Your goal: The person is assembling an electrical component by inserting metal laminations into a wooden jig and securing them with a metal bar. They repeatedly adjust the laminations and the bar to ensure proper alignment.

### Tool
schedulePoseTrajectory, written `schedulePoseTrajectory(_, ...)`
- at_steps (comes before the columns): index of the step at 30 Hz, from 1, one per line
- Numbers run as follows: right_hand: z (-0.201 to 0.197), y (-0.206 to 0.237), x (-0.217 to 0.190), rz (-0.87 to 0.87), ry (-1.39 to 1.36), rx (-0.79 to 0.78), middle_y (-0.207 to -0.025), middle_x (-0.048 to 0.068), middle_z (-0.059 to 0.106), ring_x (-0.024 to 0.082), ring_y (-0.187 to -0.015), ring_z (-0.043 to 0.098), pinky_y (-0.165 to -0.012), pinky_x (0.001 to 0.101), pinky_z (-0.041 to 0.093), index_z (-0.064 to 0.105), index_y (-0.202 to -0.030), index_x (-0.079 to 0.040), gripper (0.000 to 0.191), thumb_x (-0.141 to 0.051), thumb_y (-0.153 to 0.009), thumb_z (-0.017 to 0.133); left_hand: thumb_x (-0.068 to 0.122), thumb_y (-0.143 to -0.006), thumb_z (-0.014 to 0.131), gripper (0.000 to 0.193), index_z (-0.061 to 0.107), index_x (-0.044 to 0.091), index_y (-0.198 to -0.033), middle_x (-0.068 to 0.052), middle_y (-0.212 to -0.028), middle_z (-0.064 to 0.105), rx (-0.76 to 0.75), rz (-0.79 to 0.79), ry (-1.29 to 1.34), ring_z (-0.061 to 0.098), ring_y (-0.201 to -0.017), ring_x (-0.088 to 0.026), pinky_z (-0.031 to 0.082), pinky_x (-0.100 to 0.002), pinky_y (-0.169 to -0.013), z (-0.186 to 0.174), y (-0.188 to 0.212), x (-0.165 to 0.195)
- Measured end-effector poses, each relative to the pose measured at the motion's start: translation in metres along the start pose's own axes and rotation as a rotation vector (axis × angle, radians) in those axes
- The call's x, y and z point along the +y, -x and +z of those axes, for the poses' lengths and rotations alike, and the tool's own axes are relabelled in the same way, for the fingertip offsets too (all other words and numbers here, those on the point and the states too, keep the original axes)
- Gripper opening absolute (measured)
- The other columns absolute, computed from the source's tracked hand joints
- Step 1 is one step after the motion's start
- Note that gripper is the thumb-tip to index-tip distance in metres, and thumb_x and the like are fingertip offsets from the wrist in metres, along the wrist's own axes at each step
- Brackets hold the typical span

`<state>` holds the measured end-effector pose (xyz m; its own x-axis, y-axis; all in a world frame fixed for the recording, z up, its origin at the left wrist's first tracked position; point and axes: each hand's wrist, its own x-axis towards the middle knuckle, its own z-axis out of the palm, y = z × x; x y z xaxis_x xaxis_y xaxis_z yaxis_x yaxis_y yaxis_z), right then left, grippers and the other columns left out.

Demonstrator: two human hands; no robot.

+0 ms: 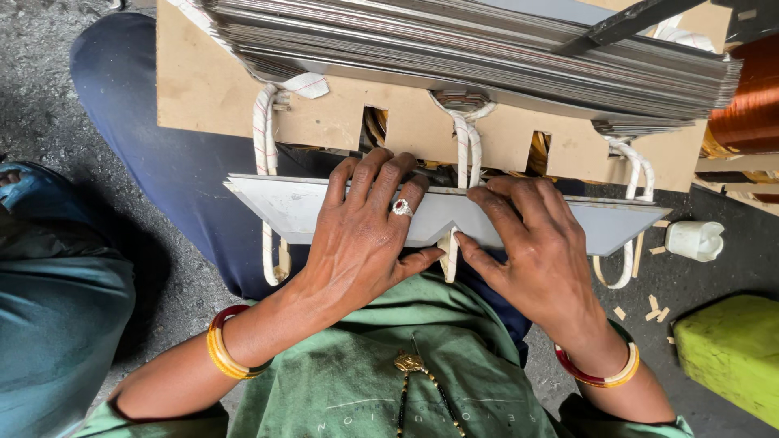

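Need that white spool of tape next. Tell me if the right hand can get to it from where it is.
Probably yes. The white tape roll lies on the floor just right of the right hand, with only wood chips between them. But that hand presses on the grey metal strip alongside the left hand, so it must let go first.
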<state>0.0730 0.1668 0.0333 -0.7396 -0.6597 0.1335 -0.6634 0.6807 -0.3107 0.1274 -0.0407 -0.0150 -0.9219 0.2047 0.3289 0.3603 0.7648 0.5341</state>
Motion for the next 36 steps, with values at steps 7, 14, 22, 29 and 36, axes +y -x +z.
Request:
schedulePoseTrajectory(7,-0.002,0.0,0.002,0.025,-0.059,-0.008,-0.114,0.014,0.065,0.033,-0.106,0.061,-0.09,0.045,0.052,0.072,-0.117,0.0,0.045,-0.019,-0.078,0.085,0.035,-0.071,0.087,0.07,0.062,-0.005,-0.123,-0.019,-0.134,0.053,-0.014,-0.019,-0.057,0.046,-0.13,-0.038,0.036,-0.056,-0.109,-0.003,-0.002,0.005)
schedulePoseTrajectory(14,-0.002,0.0,0.003,0.044,-0.122,0.007,-0.115,0.012,0.065,0.032,-0.106,0.061,-0.091,0.044,0.052,0.072,-0.117,-0.002,0.045,-0.017,-0.077,0.085,0.033,-0.067,0.088,0.067,0.066,-0.005,-0.118,-0.019,-0.13,0.056,-0.053,-0.018,-0.058,0.047,-0.13,-0.039,0.037,-0.055,-0.108,-0.012,-0.008,0.005)
schedulePoseTrajectory(22,-0.002,0.0,0.002,0.045,-0.116,0.009,-0.113,0.012,0.064,0.032,-0.105,0.061,-0.09,0.0437,0.052,0.071,-0.118,-0.002,0.044,-0.016,-0.077,0.083,0.03,-0.064,0.084,0.065,0.07,-0.009,-0.113,-0.019,-0.132,0.06,-0.12,0.085,-0.18,0.048,-0.131,-0.035,0.038,-0.052,-0.108,-0.024,-0.012,0.004)
schedulePoseTrajectory(29,-0.002,-0.003,-0.003,0.047,-0.045,0.0,-0.112,0.012,0.065,0.033,-0.104,0.06,-0.089,0.045,0.052,0.071,-0.117,-0.003,0.047,-0.019,-0.075,0.083,0.029,-0.063,0.076,0.06,0.072,-0.011,-0.107,-0.021,-0.132,0.059,-0.095,0.111,-0.165,0.048,-0.131,-0.035,0.039,-0.052,-0.108,-0.026,-0.017,0.0)
schedulePoseTrajectory(36,-0.004,-0.01,-0.008,-0.011,-0.062,0.003,-0.115,0.014,0.064,0.035,-0.106,0.06,-0.092,0.0462,0.05,0.066,-0.122,-0.002,0.049,-0.019,-0.079,0.081,0.032,-0.069,0.074,0.056,0.07,-0.012,-0.102,-0.022,-0.132,0.058,-0.02,0.119,-0.071,0.049,-0.13,-0.038,0.039,-0.054,-0.107,-0.034,-0.018,0.0)
